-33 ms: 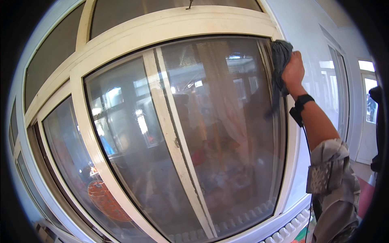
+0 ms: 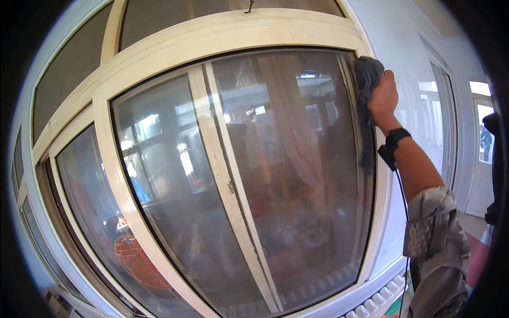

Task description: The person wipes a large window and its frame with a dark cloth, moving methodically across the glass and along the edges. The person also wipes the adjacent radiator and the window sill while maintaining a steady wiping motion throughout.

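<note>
Cannot tell the state of the left hand, outside the view. At left, a dark pane (image 2: 69, 74) above; below, a smaller pane (image 2: 77, 164), with a rounded orange-red shape (image 2: 138, 262) either behind it or mirrored in it, cannot tell which. Next, a cream frame (image 2: 228, 34) around a large pane (image 2: 302, 159) edged in black. Seen through the large pane, a cream bar (image 2: 217, 159), slanting, scuffed along its edge. To the left of the bar, bright reflections (image 2: 151, 124) in the glass. At the top of the frame, a small nail (image 2: 251, 6).

Farther right, at the large pane's upper right corner, a dark grey rag (image 2: 367, 73), bunched up, overlapping frame and glass edge. Grips the rag in the right hand (image 2: 383, 99), fingers curled into it. Below the hand, a dark strip (image 2: 367, 151) along the glass edge; cannot tell whether hanging cloth or reflection. Near the bottom edge, a white ribbed radiator (image 2: 374, 303). Around the wrist, a black band (image 2: 392, 146) with a thin cable (image 2: 405, 204) running downward. Farther down the arm, a patterned grey sleeve (image 2: 432, 228). Beyond, a glossy white wall (image 2: 403, 74); at far right, a white door (image 2: 477, 183).
</note>
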The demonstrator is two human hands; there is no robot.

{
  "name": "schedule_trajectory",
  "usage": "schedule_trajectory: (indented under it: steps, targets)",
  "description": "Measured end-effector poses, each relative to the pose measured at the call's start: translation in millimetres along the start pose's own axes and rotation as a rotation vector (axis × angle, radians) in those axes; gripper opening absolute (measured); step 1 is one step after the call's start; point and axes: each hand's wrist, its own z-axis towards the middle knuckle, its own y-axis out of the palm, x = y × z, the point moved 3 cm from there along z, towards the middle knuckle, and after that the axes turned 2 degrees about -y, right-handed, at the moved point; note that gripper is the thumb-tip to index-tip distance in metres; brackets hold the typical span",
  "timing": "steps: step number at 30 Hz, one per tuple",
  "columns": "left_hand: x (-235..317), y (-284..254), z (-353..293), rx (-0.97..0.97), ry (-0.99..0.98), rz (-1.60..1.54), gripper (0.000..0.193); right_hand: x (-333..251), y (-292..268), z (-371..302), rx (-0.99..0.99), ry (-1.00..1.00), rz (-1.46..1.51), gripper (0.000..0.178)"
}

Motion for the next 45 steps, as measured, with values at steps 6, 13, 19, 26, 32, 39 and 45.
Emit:
schedule_trajectory:
  steps: [6,13,19,26,32,39,45]
  targets:
    - [0.4,11.7,-1.9,-0.002,0.003,-0.019,0.016,-35.8,5.9,-34.1,-0.016,0.039,-0.030,0.047]
    - [-17.6,11.0,-13.4,0.010,-0.035,-0.040,0.017,-78.0,-2.8,-46.2,0.094,0.009,0.171,0.059]
    - [-23.4,12.4,-19.1,-0.005,-0.068,-0.044,0.018,-111.7,-4.9,-36.7,0.155,-0.125,0.253,0.050]
    - [-4.7,34.8,-5.1,-0.087,-0.050,-0.006,0.018,-221.2,-56.4,-138.3,-0.370,-0.883,0.866,0.052]
    - [-11.8,49.3,11.2,-0.133,-0.078,0.027,0.019,-186.4,-57.8,-159.6,-0.335,-1.151,0.844,0.062]
    - [-36.4,56.8,5.9,-0.157,-0.159,0.028,0.020,-76.7,-24.3,-37.0,-0.085,-0.518,0.442,0.064]
    - [-66.3,60.9,-14.3,-0.174,-0.216,0.030,0.021,-27.2,-27.6,-81.4,-0.103,-0.399,0.440,0.062]
